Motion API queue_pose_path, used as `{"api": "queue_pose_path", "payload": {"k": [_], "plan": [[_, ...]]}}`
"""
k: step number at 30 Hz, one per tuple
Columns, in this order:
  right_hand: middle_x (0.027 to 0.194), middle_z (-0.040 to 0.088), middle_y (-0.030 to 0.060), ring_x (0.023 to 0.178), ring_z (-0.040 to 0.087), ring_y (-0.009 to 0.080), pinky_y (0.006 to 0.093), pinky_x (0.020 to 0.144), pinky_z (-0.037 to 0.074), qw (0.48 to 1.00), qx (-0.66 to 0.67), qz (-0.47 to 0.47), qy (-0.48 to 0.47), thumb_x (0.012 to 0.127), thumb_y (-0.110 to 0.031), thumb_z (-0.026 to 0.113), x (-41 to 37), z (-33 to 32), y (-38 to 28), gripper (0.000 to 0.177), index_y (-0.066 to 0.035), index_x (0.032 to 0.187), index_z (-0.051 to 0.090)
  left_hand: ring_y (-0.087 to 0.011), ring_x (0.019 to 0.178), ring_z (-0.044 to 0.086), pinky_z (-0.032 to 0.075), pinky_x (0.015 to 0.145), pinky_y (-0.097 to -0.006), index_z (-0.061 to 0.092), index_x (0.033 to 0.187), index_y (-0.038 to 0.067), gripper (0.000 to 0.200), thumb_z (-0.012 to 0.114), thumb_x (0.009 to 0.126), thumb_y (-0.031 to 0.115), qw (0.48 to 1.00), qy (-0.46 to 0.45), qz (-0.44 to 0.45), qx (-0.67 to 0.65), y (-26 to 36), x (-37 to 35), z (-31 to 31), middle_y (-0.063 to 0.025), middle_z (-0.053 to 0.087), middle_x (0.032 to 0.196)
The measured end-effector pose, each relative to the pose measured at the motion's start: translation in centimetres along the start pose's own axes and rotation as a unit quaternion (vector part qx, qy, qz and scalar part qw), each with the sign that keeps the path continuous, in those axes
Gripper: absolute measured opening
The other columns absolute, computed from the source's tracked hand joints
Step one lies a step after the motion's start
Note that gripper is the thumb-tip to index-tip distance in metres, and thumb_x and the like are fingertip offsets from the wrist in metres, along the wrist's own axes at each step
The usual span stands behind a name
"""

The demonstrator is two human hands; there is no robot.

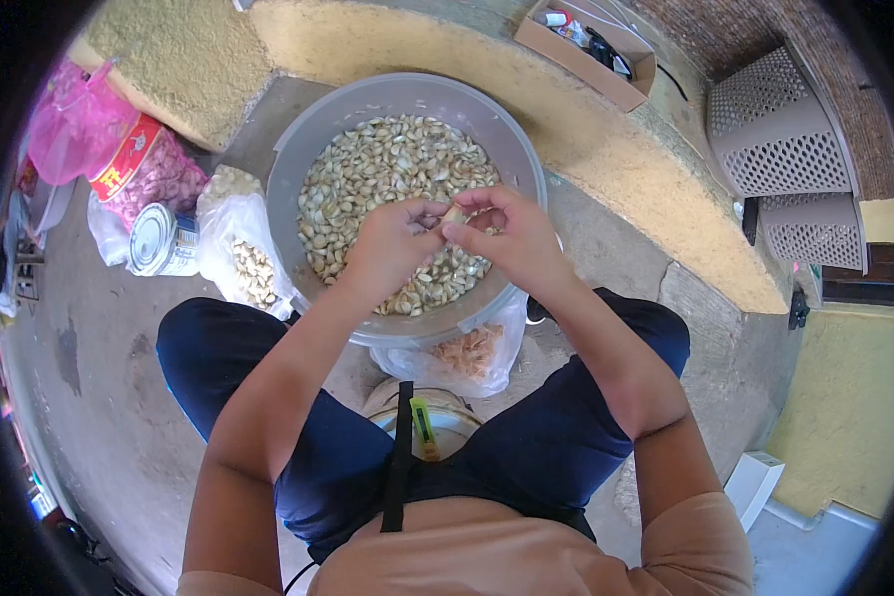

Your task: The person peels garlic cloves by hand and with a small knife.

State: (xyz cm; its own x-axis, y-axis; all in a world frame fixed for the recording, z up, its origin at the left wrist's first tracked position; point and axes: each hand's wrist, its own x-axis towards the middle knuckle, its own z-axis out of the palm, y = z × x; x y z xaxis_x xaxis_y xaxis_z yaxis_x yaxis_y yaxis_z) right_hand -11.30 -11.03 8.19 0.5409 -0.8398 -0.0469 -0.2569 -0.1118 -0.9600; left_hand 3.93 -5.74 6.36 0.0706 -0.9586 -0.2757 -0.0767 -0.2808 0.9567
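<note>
A large grey plastic tub (pixel 280 189) stands before me, filled with many loose garlic cloves (pixel 387 164). Above it my two hands meet. My right hand (pixel 515 236) pinches one garlic clove (pixel 454 215) between thumb and fingers. Right beside that clove, the thumb and fingers of my left hand (pixel 392 246) are pressed together; whatever they grip is too small to make out. Under the near side of the tub sits a clear plastic bag (pixel 497 370) with peelings (pixel 470 350) in it.
To the left are a plastic bag of cloves (pixel 253 273), a tin can (pixel 154 241) and a pink mesh bag (pixel 164 179). A yellowish ledge (pixel 606 164) curves behind the tub, bearing a cardboard box (pixel 586 62). A yellow-green cutter (pixel 423 427) lies between my legs.
</note>
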Motion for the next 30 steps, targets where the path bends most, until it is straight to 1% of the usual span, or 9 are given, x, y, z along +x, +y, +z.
{"api": "queue_pose_path", "payload": {"k": [5, 8, 11, 13, 16, 20, 22, 26, 30], "plan": [[0.073, 0.06, 0.0091, 0.066, 0.059, 0.0119, 0.0246, 0.057, 0.048, 0.991, 0.034, 0.128, -0.012, 0.073, -0.013, 0.064, 0.6, -0.3, 0.7, 0.024, 0.004, 0.09, 0.058, -0.0153, 0.061, 0.058, 0.046, 0.057, -0.0266, 0.061, 0.092, 0.001, 0.025, 0.062, 0.073, 0.017, 0.983, 0.064, 0.107, 0.137, -0.8, 0.2, 0.3, -0.0108, 0.062, 0.073], [0.073, 0.061, 0.0109, 0.065, 0.06, 0.0153, 0.0262, 0.057, 0.048, 0.991, 0.027, 0.126, -0.017, 0.074, -0.009, 0.06, 1.0, -0.3, 1.2, 0.019, 0.002, 0.09, 0.059, -0.0198, 0.063, 0.059, 0.046, 0.059, -0.0285, 0.062, 0.09, 0.001, 0.022, 0.062, 0.073, 0.016, 0.97, 0.074, 0.15, 0.176, -0.8, 0.2, 0.2, -0.0129, 0.062, 0.074], [0.073, 0.058, 0.0118, 0.065, 0.059, 0.0219, 0.0305, 0.06, 0.048, 0.975, -0.209, -0.068, -0.03, 0.073, -0.007, 0.058, 0.8, -0.5, 1.0, 0.014, 0.0, 0.085, 0.059, -0.0188, 0.064, 0.058, 0.046, 0.06, -0.0277, 0.062, 0.089, 0.0, 0.021, 0.061, 0.074, 0.015, 0.961, 0.055, 0.171, 0.212, -0.8, 0.1, -0.1, -0.0128, 0.062, 0.074], [0.072, 0.056, 0.0124, 0.068, 0.057, 0.0259, 0.0335, 0.062, 0.047, 0.944, -0.293, -0.144, -0.044, 0.072, -0.007, 0.056, 0.8, -0.5, 1.3, 0.011, -0.002, 0.081, 0.059, -0.0134, 0.065, 0.058, 0.046, 0.061, -0.0253, 0.061, 0.089, -0.001, 0.021, 0.061, 0.075, 0.014, 0.959, 0.028, 0.167, 0.226, -1.1, 0.2, -0.3, -0.012, 0.062, 0.074], [0.073, 0.053, 0.0138, 0.07, 0.054, 0.031, 0.037, 0.063, 0.045, 0.919, -0.341, -0.181, -0.083, 0.073, -0.006, 0.055, 0.7, -0.9, 1.0, 0.009, -0.002, 0.08, 0.057, -0.0187, 0.055, 0.055, 0.045, 0.055, -0.028, 0.062, 0.089, 0.0, 0.021, 0.059, 0.076, 0.016, 0.965, -0.029, 0.142, 0.219, -1.1, 0.4, -0.9, -0.0118, 0.06, 0.071], [0.073, 0.053, 0.014, 0.073, 0.054, 0.031, 0.0376, 0.063, 0.043, 0.923, -0.348, -0.141, -0.083, 0.074, -0.007, 0.054, 0.6, -1.7, 1.1, 0.007, -0.001, 0.076, 0.056, -0.0079, 0.047, 0.046, 0.038, 0.042, -0.0217, 0.061, 0.093, 0.0, 0.023, 0.057, 0.079, 0.018, 0.993, -0.106, -0.052, 0.028, 0.9, -0.4, -1.6, -0.0046, 0.055, 0.062], [0.071, 0.054, 0.0141, 0.072, 0.055, 0.0305, 0.0378, 0.063, 0.043, 0.916, -0.346, -0.11, -0.17, 0.072, -0.006, 0.055, 0.8, -3.2, 2.1, 0.006, -0.001, 0.074, 0.057, -0.0034, 0.044, 0.041, 0.032, 0.036, -0.0188, 0.059, 0.097, -0.001, 0.026, 0.056, 0.08, 0.018, 0.985, -0.125, -0.101, -0.069, 1.7, -0.6, -2.1, -0.0006, 0.05, 0.058], [0.068, 0.056, 0.0143, 0.07, 0.056, 0.0294, 0.0381, 0.063, 0.043, 0.833, -0.449, -0.009, -0.323, 0.065, -0.004, 0.056, 0.0, -2.7, 6.6, 0.006, -0.003, 0.07, 0.059, -0.0024, 0.045, 0.039, 0.026, 0.032, -0.0161, 0.052, 0.106, -0.005, 0.032, 0.055, 0.079, 0.011, 0.965, -0.142, -0.129, -0.179, 1.5, -0.7, -2.1, 0.0016, 0.045, 0.057], [0.073, 0.061, 0.0189, 0.069, 0.06, 0.0342, 0.0412, 0.062, 0.047, 0.796, -0.45, 0.008, -0.405, 0.065, -0.005, 0.051, -2.3, -0.3, 10.4, 0.013, 0.001, 0.069, 0.062, -0.0021, 0.047, 0.04, 0.028, 0.032, -0.015, 0.051, 0.106, -0.006, 0.032, 0.056, 0.079, 0.011, 0.962, -0.133, -0.12, -0.205, 0.3, -0.4, -2.0, 0.0012, 0.047, 0.063]]}}
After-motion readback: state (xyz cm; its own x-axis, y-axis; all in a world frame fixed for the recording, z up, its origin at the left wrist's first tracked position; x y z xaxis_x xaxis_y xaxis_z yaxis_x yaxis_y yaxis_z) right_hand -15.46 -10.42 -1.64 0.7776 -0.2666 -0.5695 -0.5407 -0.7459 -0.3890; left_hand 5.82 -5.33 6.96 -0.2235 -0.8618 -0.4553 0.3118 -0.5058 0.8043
